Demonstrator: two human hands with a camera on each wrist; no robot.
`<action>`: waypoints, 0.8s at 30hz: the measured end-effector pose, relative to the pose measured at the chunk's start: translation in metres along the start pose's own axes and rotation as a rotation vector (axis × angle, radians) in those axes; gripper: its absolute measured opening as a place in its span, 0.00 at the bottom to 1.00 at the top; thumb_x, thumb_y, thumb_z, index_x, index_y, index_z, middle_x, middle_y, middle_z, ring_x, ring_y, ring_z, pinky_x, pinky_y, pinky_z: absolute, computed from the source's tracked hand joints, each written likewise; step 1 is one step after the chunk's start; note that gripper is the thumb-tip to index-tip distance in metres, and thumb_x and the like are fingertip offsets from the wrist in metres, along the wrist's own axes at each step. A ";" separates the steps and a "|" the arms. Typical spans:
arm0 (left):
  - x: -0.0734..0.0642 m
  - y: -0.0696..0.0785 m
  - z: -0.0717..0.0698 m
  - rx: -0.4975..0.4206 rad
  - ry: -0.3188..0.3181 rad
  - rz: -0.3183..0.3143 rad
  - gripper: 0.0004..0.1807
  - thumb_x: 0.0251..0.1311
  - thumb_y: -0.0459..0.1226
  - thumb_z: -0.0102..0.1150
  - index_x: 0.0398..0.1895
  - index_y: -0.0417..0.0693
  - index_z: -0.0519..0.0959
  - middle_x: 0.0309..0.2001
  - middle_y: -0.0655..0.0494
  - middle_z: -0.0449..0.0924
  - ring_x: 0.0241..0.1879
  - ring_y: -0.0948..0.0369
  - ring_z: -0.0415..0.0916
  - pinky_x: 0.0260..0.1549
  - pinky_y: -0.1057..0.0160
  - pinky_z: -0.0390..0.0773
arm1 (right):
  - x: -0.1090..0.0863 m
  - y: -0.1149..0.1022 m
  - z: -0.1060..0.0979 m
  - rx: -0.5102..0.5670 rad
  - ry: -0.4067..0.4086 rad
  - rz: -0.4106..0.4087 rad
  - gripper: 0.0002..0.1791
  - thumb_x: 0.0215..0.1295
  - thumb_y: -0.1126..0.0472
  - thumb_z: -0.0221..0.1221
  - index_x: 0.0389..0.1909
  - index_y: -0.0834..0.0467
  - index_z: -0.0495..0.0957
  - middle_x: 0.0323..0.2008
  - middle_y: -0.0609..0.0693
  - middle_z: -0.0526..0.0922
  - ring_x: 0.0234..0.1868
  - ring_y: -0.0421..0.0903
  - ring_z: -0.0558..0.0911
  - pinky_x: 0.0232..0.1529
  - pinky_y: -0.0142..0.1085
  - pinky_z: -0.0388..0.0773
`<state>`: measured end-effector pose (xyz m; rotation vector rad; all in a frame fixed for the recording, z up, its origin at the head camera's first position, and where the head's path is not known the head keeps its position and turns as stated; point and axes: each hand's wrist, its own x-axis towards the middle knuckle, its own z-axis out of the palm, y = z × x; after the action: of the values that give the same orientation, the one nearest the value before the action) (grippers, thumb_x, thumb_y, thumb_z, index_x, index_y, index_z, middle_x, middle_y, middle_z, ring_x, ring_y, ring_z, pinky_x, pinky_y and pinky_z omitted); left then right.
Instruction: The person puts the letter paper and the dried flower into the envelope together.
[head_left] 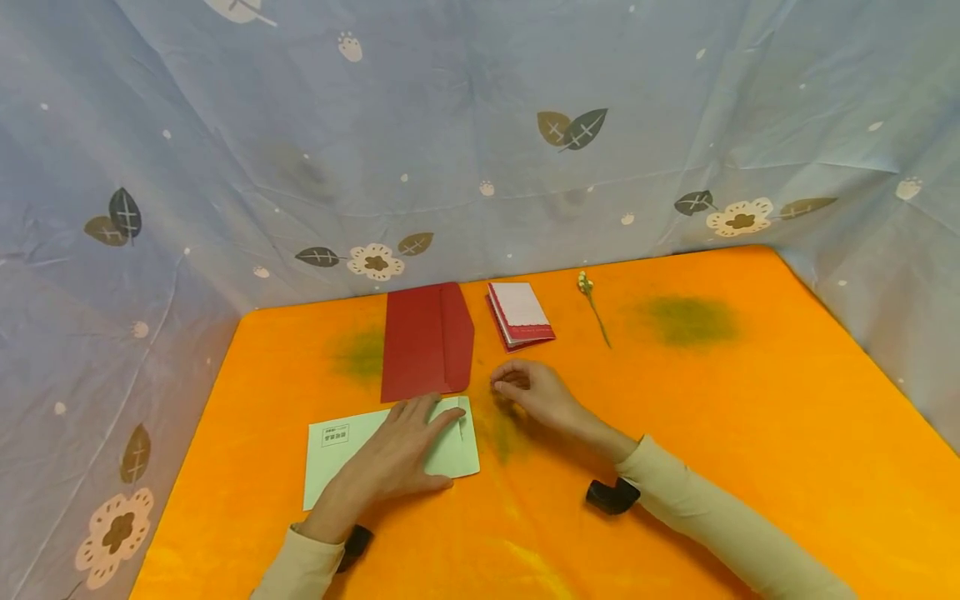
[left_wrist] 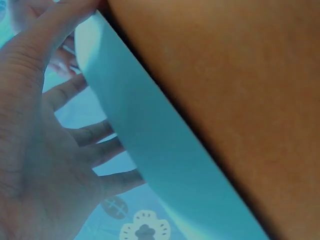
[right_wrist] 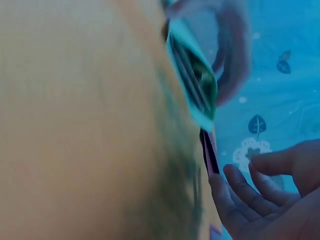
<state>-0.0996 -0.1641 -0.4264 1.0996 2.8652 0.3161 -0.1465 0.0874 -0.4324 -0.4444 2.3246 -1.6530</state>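
Note:
A pale green envelope [head_left: 442,454] with a small printed box lies at the front left. My left hand [head_left: 401,446] spans it near its right end, the thumb at the near edge and fingertips towards the far edge. In the right wrist view, the envelope's mouth [right_wrist: 192,75] gapes between that hand's thumb and fingers, with grey and yellowish things inside that are too blurred to name. My right hand [head_left: 543,396] hovers over the cloth right of the envelope, fingers loosely bent. Nothing shows between its thumb and fingers [right_wrist: 245,190].
A red envelope [head_left: 416,342] lies just beyond the green one. Right of it is a folded red and white card [head_left: 522,312], then a small sprig with pale buds [head_left: 592,304]. An orange cloth [head_left: 750,433] covers the table; a patterned blue curtain [head_left: 450,150] stands behind.

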 end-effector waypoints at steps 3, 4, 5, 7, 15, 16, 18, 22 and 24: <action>0.001 -0.002 -0.004 -0.022 -0.024 -0.006 0.52 0.43 0.60 0.74 0.72 0.55 0.63 0.68 0.41 0.61 0.67 0.44 0.59 0.65 0.39 0.58 | 0.007 -0.003 -0.003 -0.236 0.061 -0.089 0.11 0.66 0.65 0.62 0.46 0.66 0.81 0.44 0.56 0.85 0.46 0.51 0.84 0.50 0.41 0.80; 0.001 -0.002 -0.006 -0.032 -0.029 -0.018 0.53 0.43 0.61 0.73 0.73 0.55 0.62 0.69 0.42 0.60 0.68 0.44 0.57 0.65 0.38 0.56 | 0.010 -0.004 -0.004 -0.293 0.069 -0.117 0.12 0.65 0.65 0.63 0.47 0.65 0.81 0.45 0.55 0.85 0.47 0.52 0.84 0.51 0.42 0.79; 0.002 -0.003 -0.009 -0.038 -0.029 -0.028 0.53 0.44 0.62 0.71 0.74 0.56 0.61 0.70 0.42 0.59 0.69 0.45 0.55 0.65 0.36 0.55 | 0.012 -0.005 -0.005 -0.335 0.070 -0.140 0.14 0.64 0.64 0.64 0.48 0.65 0.81 0.46 0.56 0.85 0.48 0.52 0.84 0.52 0.43 0.79; 0.005 -0.005 -0.015 -0.044 -0.027 -0.066 0.52 0.47 0.64 0.68 0.75 0.58 0.60 0.72 0.43 0.56 0.71 0.44 0.53 0.65 0.34 0.54 | 0.019 -0.008 -0.004 -0.400 0.067 -0.162 0.16 0.63 0.63 0.65 0.50 0.65 0.81 0.48 0.56 0.84 0.50 0.53 0.83 0.53 0.45 0.78; 0.033 -0.024 -0.040 -0.074 -0.024 -0.231 0.42 0.61 0.62 0.55 0.76 0.60 0.58 0.75 0.37 0.47 0.71 0.36 0.48 0.59 0.26 0.53 | 0.052 -0.018 0.009 -0.595 -0.011 -0.179 0.23 0.66 0.59 0.63 0.58 0.66 0.76 0.54 0.58 0.81 0.56 0.54 0.78 0.60 0.45 0.72; 0.037 -0.028 -0.042 -0.074 -0.029 -0.254 0.41 0.62 0.62 0.54 0.76 0.60 0.58 0.75 0.37 0.47 0.71 0.35 0.48 0.59 0.25 0.53 | 0.056 -0.018 0.011 -0.608 -0.015 -0.179 0.24 0.66 0.58 0.63 0.59 0.66 0.75 0.55 0.58 0.80 0.57 0.54 0.78 0.61 0.45 0.71; 0.049 -0.037 -0.043 -0.073 -0.048 -0.294 0.40 0.64 0.61 0.52 0.76 0.59 0.57 0.75 0.35 0.46 0.71 0.33 0.49 0.58 0.25 0.55 | 0.065 -0.018 0.016 -0.632 -0.002 -0.179 0.26 0.67 0.58 0.63 0.61 0.67 0.73 0.57 0.59 0.78 0.59 0.54 0.77 0.62 0.45 0.70; 0.074 -0.054 -0.040 -0.044 -0.113 -0.369 0.36 0.70 0.56 0.47 0.77 0.57 0.54 0.73 0.33 0.48 0.68 0.31 0.53 0.58 0.29 0.61 | 0.080 -0.015 0.022 -0.661 0.017 -0.196 0.28 0.67 0.57 0.62 0.61 0.69 0.72 0.58 0.61 0.77 0.59 0.55 0.76 0.63 0.44 0.69; 0.086 -0.061 -0.038 -0.028 -0.142 -0.405 0.33 0.73 0.51 0.44 0.77 0.56 0.53 0.73 0.32 0.49 0.68 0.31 0.55 0.59 0.32 0.63 | 0.087 -0.012 0.025 -0.673 0.008 -0.203 0.28 0.66 0.57 0.63 0.61 0.70 0.72 0.59 0.62 0.76 0.60 0.56 0.75 0.65 0.44 0.68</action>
<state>-0.2081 -0.1574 -0.4006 0.4922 2.8520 0.2402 -0.2157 0.0283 -0.4318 -0.8191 2.8802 -0.8848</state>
